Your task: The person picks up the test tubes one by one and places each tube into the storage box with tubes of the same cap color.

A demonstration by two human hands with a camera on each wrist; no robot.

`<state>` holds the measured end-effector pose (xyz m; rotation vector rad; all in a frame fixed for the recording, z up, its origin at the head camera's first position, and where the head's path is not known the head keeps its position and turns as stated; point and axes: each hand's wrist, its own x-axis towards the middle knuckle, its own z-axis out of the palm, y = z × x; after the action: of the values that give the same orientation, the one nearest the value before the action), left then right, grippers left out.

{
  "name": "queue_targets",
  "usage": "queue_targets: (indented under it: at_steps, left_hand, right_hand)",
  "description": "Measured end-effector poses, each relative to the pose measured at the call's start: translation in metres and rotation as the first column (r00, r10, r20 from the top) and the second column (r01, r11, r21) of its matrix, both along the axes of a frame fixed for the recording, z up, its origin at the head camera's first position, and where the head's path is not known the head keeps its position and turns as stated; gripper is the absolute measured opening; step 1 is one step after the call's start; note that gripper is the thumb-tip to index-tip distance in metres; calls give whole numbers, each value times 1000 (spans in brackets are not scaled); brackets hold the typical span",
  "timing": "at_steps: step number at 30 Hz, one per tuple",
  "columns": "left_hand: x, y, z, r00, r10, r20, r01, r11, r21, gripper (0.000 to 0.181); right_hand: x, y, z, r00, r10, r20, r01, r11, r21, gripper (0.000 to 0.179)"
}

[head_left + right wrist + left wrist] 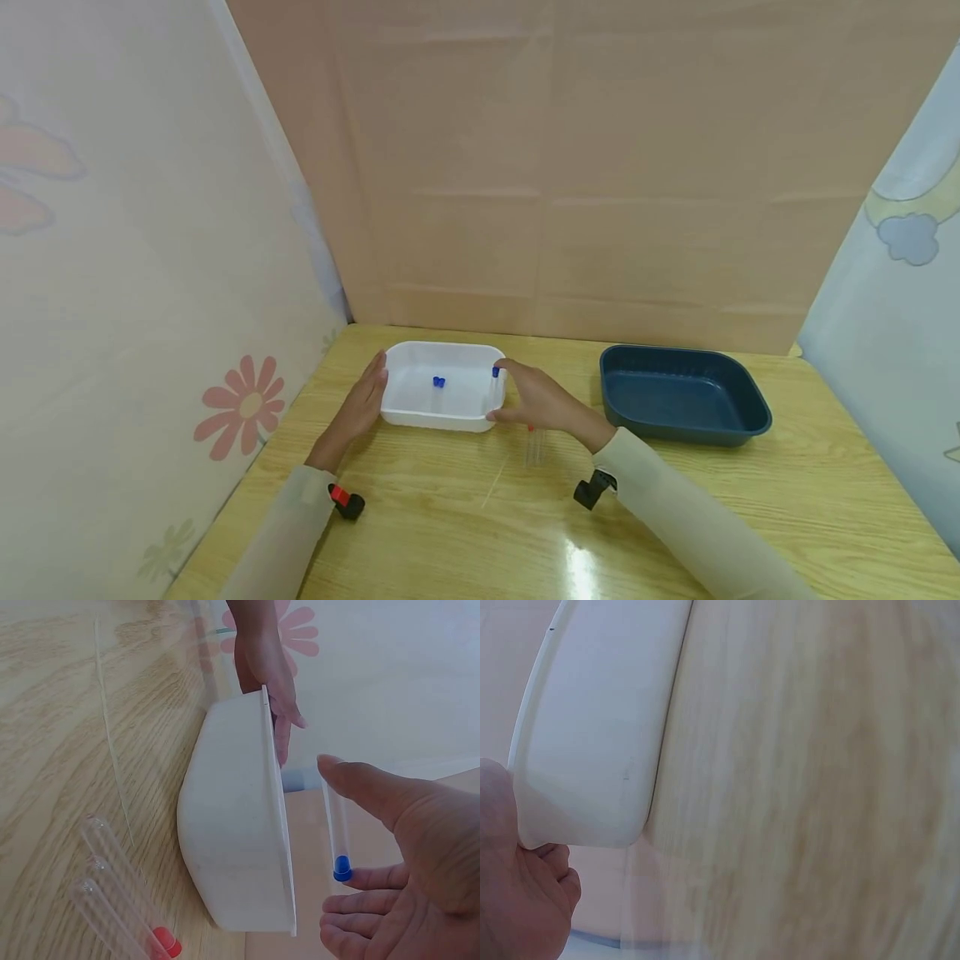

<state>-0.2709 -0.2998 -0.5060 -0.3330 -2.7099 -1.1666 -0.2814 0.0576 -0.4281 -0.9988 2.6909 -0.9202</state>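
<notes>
A clear test tube (339, 825) with a blue cap (343, 868) is pinched between the thumb and a finger of my right hand (542, 400), over the right end of a white tray (435, 421). Inside the tray, small blue caps (438, 382) show near the middle; any clear tubes on them barely show. My left hand (363, 404) rests against the tray's left end, its fingers along the outer wall and rim. Below my right wrist, several clear test tubes (112, 900) lie on the table, with a red cap (166, 941) at one end.
A dark blue tray (686, 433) stands to the right on the wooden table (450, 517). Behind the table hangs a brown cloth (540, 208), with flower-patterned cloth (150, 292) at the left side.
</notes>
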Motion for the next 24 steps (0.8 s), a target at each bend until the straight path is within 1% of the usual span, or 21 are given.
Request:
queue_targets:
  at_steps: [6,12,18,24]
  left_hand:
    - [0,-2,0,1000,-12,-1,12,1000,4,62]
    - [0,-1,0,1000,-14,-6,14,1000,13,63]
    - [-1,1,-1,1000,-12,-9,12,1000,13,63]
    - [-1,3,-3,1000,17,3,-17,1000,-7,63]
  right_hand:
    - [-6,-10,-4,999,16,28,-15,1000,-25,89]
    - [-14,-22,-7,998,34,55,-31,998,-57,82]
    - [-21,-31,-10,997,37,61,-36,999,-6,89]
    - [-24,-38,-16,995,42,87,-45,999,25,88]
